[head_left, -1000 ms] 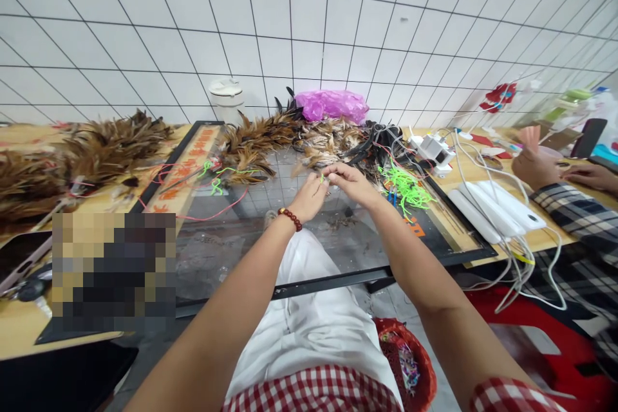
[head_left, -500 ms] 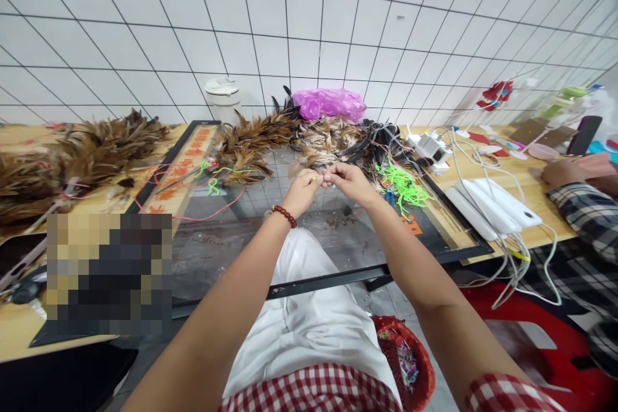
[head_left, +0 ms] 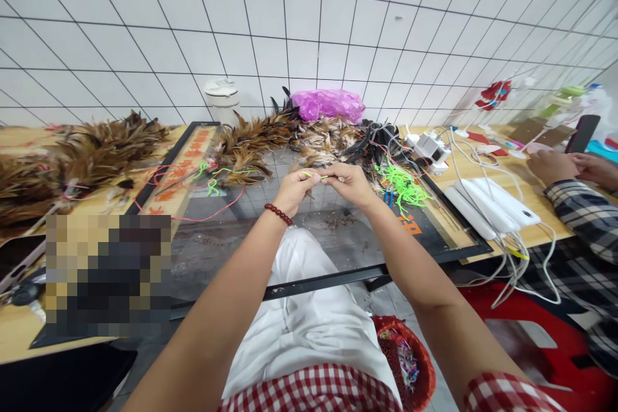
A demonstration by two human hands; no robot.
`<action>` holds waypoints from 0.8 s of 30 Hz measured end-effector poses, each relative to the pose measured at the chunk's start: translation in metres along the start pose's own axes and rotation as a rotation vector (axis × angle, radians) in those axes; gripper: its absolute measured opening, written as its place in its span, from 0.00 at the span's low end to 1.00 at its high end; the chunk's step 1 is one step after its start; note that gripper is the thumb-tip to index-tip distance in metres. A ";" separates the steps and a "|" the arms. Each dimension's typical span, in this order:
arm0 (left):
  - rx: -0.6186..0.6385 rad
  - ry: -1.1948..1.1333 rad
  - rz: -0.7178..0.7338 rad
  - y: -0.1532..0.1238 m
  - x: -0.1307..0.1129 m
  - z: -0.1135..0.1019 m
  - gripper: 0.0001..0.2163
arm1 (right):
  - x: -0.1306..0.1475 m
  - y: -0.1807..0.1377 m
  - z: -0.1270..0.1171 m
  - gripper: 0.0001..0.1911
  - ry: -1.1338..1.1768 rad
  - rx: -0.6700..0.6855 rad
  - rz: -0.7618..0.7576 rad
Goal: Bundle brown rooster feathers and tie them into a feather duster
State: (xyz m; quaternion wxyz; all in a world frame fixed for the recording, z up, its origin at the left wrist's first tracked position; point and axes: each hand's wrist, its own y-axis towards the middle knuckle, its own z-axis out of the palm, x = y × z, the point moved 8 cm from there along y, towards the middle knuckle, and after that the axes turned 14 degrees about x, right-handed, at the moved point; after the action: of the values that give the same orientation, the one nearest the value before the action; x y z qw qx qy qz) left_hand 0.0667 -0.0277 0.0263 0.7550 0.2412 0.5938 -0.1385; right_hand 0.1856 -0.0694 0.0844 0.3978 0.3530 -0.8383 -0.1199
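My left grip (head_left: pixel 292 193) and right grip (head_left: pixel 352 187) are clamped by the fingertips on a thin green cord (head_left: pixel 308 174) above the glass-topped table (head_left: pixel 207 246), this piece apparently unfinished, with a pile of loose green cords (head_left: pixel 403 185) at right seemingly unworked.

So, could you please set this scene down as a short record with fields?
Left hand: fingertips pinching a short green strand; bead bracelet on the wrist
Right hand: fingertips on the same strand, close against the left hand's
Right of the hands: loose pile of bright green strands
Behind the hands: brown feathers and a pink plastic bag
Far right: a co-worker's plaid sleeve
Below the table: red basket
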 end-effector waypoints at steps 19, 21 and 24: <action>-0.303 0.723 0.303 -0.020 -0.048 0.002 0.05 | 0.012 -0.002 0.012 0.10 0.126 -0.122 0.066; -0.311 0.671 0.289 -0.020 -0.046 0.000 0.05 | 0.000 0.000 0.015 0.13 0.347 -0.145 0.150; -0.259 0.631 0.275 -0.019 -0.040 0.002 0.06 | -0.023 -0.002 0.023 0.17 0.680 -0.216 0.314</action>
State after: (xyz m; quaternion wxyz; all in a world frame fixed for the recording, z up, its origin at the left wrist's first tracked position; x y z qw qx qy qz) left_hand 0.0485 -0.0478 0.0618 0.5705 0.2521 0.7721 0.1217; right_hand 0.1793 -0.0567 0.0545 0.7014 0.1961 -0.6849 -0.0213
